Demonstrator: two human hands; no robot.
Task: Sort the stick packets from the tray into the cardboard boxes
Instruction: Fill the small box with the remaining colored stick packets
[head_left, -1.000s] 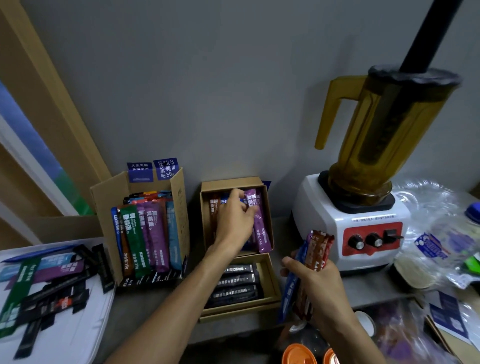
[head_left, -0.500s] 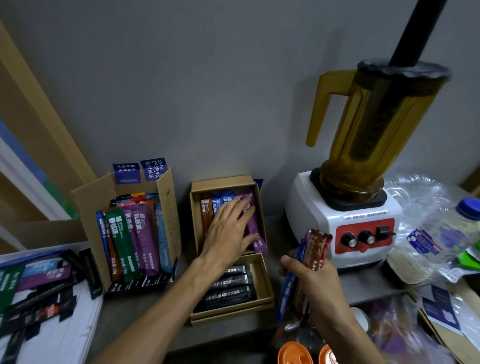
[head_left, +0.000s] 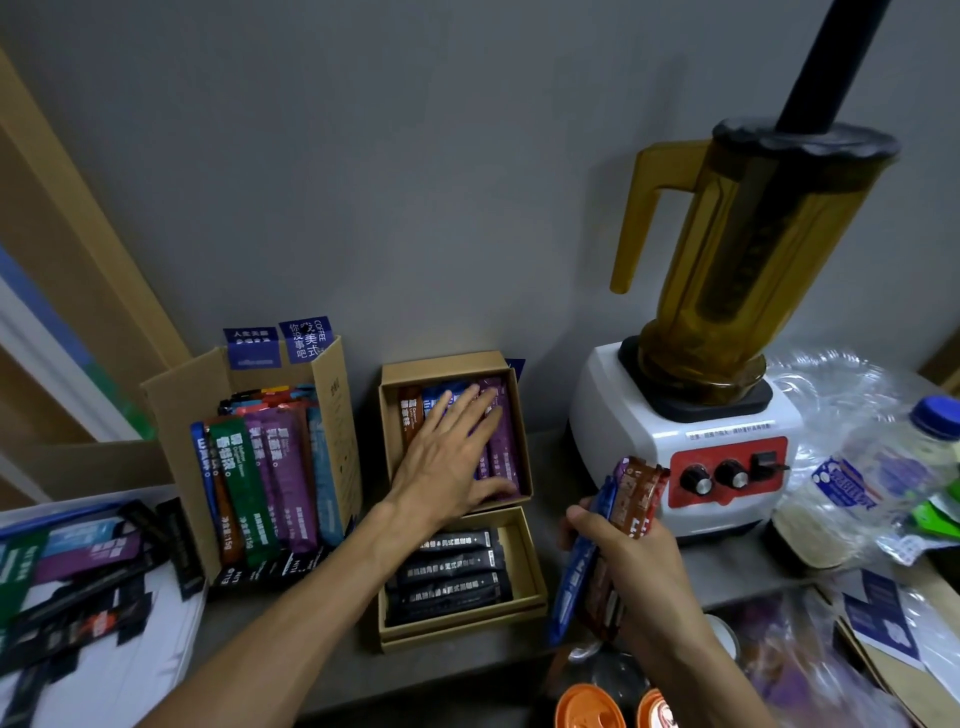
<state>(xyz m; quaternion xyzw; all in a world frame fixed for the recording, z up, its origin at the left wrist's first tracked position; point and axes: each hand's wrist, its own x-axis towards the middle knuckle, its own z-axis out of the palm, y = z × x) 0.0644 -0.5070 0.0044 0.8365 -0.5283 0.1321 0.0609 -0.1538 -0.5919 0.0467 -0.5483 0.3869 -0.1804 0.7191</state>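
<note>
1. The left hand (head_left: 447, 457) lies flat in the far small box (head_left: 441, 365). Its fingers are straight and spread apart, and they press on the purple and blue packets (head_left: 501, 441) that lie in that box.
2. The right hand (head_left: 628, 561) is curled tight round a bunch of stick packets (head_left: 636, 493). The bunch stands up out of the fist, just in front of the blender (head_left: 675, 431). Brown packets and one blue packet show in it.
3. The near small box (head_left: 524, 561) sits right up against the far one, on its near side. Black packets (head_left: 452, 569) lie flat in it, one beside the other.
4. A tall cardboard box (head_left: 179, 426) stands to the left of the two small boxes. It is full of standing packets (head_left: 275, 478) in green, purple, blue and orange.
5. The white tray (head_left: 156, 649) is at the near left. Loose packets (head_left: 78, 561) lie on it in a messy pile. Most are black, and a few are green, blue or purple.
6. The boxes and the blender all stand on the grey bench (head_left: 550, 467), close to the wall.
7. A bottle (head_left: 924, 447) with a blue cap lies at the far right, among clear plastic bags.
</note>
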